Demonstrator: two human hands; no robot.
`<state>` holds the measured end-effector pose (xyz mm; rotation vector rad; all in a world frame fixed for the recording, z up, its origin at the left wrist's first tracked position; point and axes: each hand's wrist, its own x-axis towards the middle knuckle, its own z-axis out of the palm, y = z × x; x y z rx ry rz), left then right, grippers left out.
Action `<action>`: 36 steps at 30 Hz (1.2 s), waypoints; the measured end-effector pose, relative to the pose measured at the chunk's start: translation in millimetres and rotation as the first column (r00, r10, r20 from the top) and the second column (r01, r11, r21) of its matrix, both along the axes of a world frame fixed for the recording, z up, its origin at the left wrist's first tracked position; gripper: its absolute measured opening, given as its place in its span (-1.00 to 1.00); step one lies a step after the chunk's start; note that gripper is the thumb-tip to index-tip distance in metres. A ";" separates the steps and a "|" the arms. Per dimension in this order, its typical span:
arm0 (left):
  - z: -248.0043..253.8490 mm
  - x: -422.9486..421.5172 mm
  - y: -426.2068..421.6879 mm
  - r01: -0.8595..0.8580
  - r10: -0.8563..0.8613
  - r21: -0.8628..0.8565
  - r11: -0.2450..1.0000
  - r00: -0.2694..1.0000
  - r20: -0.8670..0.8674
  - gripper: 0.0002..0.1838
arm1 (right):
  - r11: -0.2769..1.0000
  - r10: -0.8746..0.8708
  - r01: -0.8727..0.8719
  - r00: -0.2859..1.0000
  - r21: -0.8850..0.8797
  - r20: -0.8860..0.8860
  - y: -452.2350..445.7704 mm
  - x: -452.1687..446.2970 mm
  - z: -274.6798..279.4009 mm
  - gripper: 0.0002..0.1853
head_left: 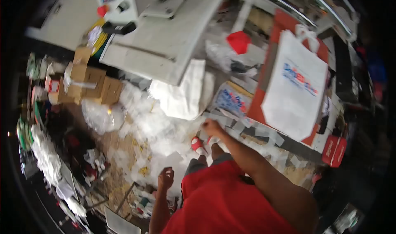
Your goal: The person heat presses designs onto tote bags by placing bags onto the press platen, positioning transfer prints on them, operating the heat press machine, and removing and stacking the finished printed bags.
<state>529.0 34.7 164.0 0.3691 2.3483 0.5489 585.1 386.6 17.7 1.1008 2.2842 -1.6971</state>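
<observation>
My left hand (166, 178) hangs low beside my body, above the littered floor, its fingers curled in. Small pale spots show at the fingers; what they are is too blurred to tell. In front of me my right hand (212, 128) is bent into a loose fist, with nothing visible in it. Just beyond it stands a white bag (185, 91) below the corner of a grey machine table (161, 40). A flat white bag (295, 85) with blue and red print and a looped handle lies to the right on a red-brown board (268, 69).
White scraps (152, 126) cover much of the floor. Cardboard boxes (93, 83) and a clear plastic bag (103, 116) stand left. A control panel (117, 3) is on the machine. A printed packet (233, 100) and a red box (334, 150) lie to the right.
</observation>
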 end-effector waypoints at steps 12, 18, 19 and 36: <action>-46.5 146.5 -250.2 -0.046 0.225 -0.423 0.905 0.895 0.385 -0.68 | 0.743 -0.593 0.419 0.774 0.522 0.221 64.6 -177.8 -155.6 -0.44; -66.0 141.1 -264.9 -0.173 0.395 -0.463 0.869 0.806 0.440 -0.65 | 0.676 -0.604 0.367 0.773 0.639 0.195 77.6 -154.2 -196.0 -0.52; -82.8 139.2 -276.4 -0.165 0.340 -0.392 0.905 0.835 0.433 -0.66 | 0.679 -0.592 0.365 0.786 0.637 0.180 88.1 -144.0 -230.3 -0.52; 65.3 -40.0 144.9 -0.306 -0.055 0.630 0.714 0.873 0.485 -0.31 | 0.911 -0.413 0.403 0.888 -0.092 -0.204 10.5 112.0 309.4 -0.32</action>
